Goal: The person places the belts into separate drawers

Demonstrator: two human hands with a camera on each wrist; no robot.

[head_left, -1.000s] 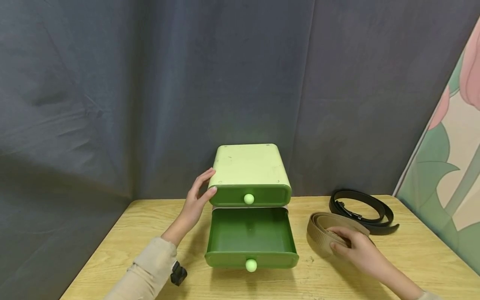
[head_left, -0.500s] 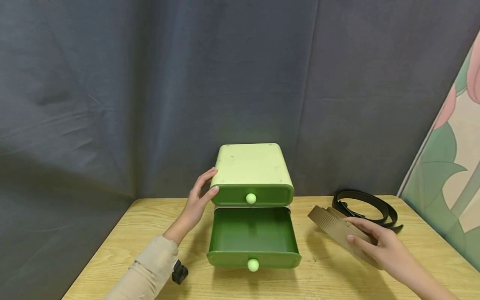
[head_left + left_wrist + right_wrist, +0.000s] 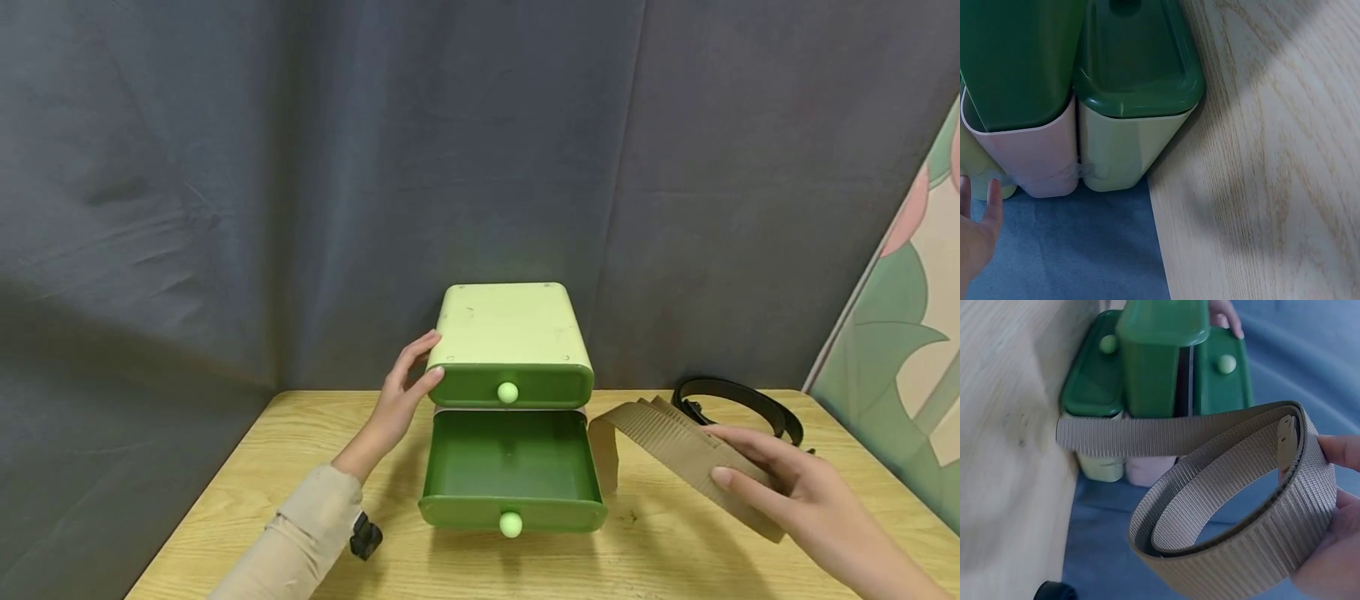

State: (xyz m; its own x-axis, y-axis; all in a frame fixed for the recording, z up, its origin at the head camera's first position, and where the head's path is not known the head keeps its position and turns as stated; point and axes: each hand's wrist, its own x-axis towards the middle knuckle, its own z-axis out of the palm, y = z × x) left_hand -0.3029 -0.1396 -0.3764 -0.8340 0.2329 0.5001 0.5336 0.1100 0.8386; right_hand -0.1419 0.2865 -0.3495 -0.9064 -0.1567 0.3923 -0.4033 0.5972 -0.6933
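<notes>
My left hand [image 3: 393, 410] rests its fingers and thumb against the left upper edge of a small drawer cabinet [image 3: 513, 325] with a pale yellow-green top. Its middle drawer [image 3: 450, 510] is pulled out, with nothing seen inside. The right wrist view shows shut drawers on either side of that one. Right of the cabinet, my right hand [image 3: 806, 496] pinches a loosely coiled tan webbing belt [image 3: 667, 437] above the table. One end hangs free beside the open drawer. A tan buckle [image 3: 1286, 444] shows inside the coil in the right wrist view.
Behind the tan belt, a coiled black belt [image 3: 723, 387] lies at the table's back right. The wooden table [image 3: 300, 433] ends at a dark grey curtain [image 3: 450, 167]. A flowered panel [image 3: 892, 333] stands along the right side.
My right hand has lifted the tan belt off the table and drawn it right and toward me. The belt's loose end has swung out to the left. My left hand stays on the cabinet.
</notes>
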